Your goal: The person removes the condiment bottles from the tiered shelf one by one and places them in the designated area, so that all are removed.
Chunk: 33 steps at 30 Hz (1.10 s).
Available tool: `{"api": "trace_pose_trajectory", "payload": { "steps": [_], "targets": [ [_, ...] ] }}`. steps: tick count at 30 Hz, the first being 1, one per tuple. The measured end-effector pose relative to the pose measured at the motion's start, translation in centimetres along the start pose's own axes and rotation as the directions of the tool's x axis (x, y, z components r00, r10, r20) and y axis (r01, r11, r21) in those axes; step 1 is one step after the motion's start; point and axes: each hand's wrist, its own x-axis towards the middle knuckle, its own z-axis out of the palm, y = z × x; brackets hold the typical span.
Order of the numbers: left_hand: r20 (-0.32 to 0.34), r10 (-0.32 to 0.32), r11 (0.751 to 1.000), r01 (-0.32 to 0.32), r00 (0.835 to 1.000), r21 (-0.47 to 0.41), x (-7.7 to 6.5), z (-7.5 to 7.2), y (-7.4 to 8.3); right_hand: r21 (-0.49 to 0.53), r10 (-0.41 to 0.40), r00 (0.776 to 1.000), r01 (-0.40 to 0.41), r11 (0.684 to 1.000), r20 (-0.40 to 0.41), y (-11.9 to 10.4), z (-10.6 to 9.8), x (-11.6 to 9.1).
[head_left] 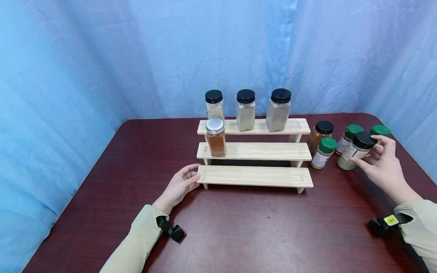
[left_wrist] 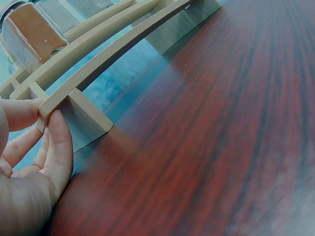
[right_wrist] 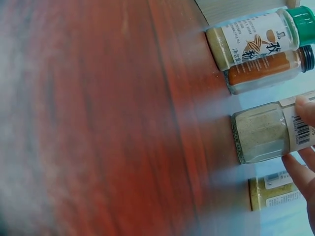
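Black-lidded jar (head_left: pixel 355 152), pale powder (right_wrist: pixel 260 135) inside, right hand (head_left: pixel 387 167) pinching it

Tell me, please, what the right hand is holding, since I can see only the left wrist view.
Observer: The right hand holds a black-lidded jar.
Operator: Thank you; how many jars stand on the top shelf?
Observer: Three jars stand there, as the head view shows.
Operator: And could you count the green lids to the right of the rack?
Observer: Certainly; three green lids show there.
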Motion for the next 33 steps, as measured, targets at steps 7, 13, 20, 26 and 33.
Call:
{"api": "trace_pose_trajectory", "payload": {
  "steps": [7, 13, 20, 26, 33],
  "targets": [
    [-0.003, -0.001, 1.000, 0.001, 1.000, -0.002, -0.1, 0.0, 0.0, -0.060, 0.032, 0.999, -0.030, 0.998, 0.027, 1.5, -0.7, 0.2],
    [-0.008, 0.002, 1.000, -0.002, 1.000, -0.011, 0.0, -0.1, -0.2, -0.188, 0.067, 0.998, -0.070, 0.980, -0.019, 6.5, -0.9, 1.1],
    [0.005, 0.010, 1.000, -0.010, 1.000, -0.015, 0.0, 0.0, -0.1, -0.175, 0.088, 0.995, -0.094, 0.980, -0.041, 8.9, -1.7, 1.5],
    [0.000, 0.008, 1.000, -0.008, 1.000, -0.018, 0.0, 0.0, -0.2, -0.118, 0.061, 0.995, -0.070, 0.990, -0.077, 5.3, -2.5, 1.2],
    [0.007, 0.010, 1.000, -0.010, 1.000, -0.011, 0.2, 0.0, -0.1, 0.013, 0.057, 0.987, -0.056, 0.998, -0.153, -2.7, -3.5, 0.3]
  ]
}}
